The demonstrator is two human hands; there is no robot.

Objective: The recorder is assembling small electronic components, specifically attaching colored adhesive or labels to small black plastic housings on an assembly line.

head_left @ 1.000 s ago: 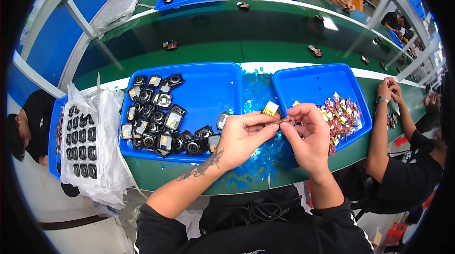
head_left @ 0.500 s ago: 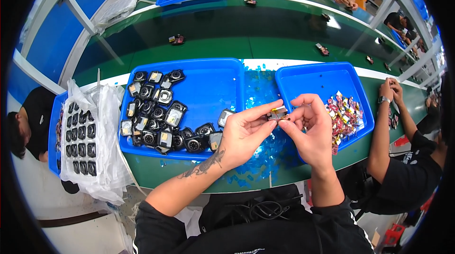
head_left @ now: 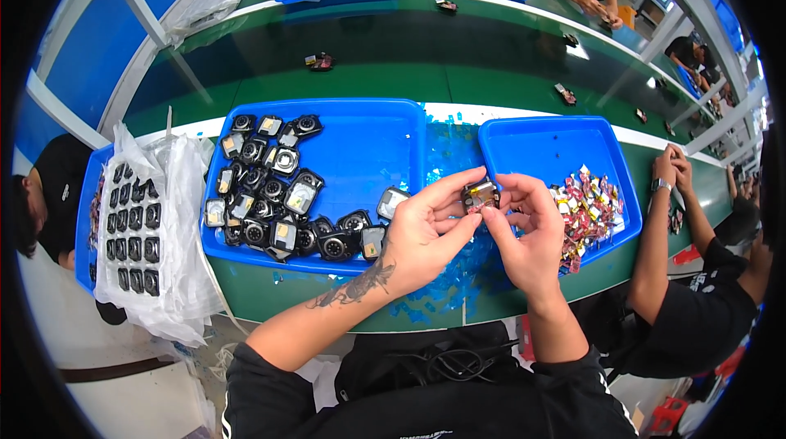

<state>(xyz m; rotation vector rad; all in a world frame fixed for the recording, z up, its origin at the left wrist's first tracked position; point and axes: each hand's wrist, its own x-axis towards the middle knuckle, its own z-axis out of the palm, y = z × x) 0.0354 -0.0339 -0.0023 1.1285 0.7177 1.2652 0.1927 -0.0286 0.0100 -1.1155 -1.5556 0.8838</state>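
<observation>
A small dark smartwatch case (head_left: pixel 480 196) with a reddish-brown inside is held up between my two hands, over the gap between two blue trays. My left hand (head_left: pixel 427 230) grips its left side, thumb below and fingers behind. On its other side my right hand (head_left: pixel 528 236) pinches the edge with thumb and fingers. Left of my hands, a blue tray (head_left: pixel 377 140) holds several black watch cases (head_left: pixel 274 189), some showing round backs, others pale rectangular parts. Beyond my right hand, another blue tray (head_left: pixel 524 144) carries a heap of small red, white and yellow electronic parts (head_left: pixel 591 208).
Blue film scraps (head_left: pixel 454 160) litter the green table between the trays. Far left stands a white plastic-wrapped stack (head_left: pixel 164 275) with rows of watch parts. A green conveyor belt (head_left: pixel 393 46) carries scattered parts. A co-worker's arms (head_left: pixel 655 259) are close on the right; others work across the belt.
The watch case has been tilted, so more of its reddish inside shows. Both hands stay closed on it. Parts on the belt appear slightly further right, and the whole view has shifted a little.
</observation>
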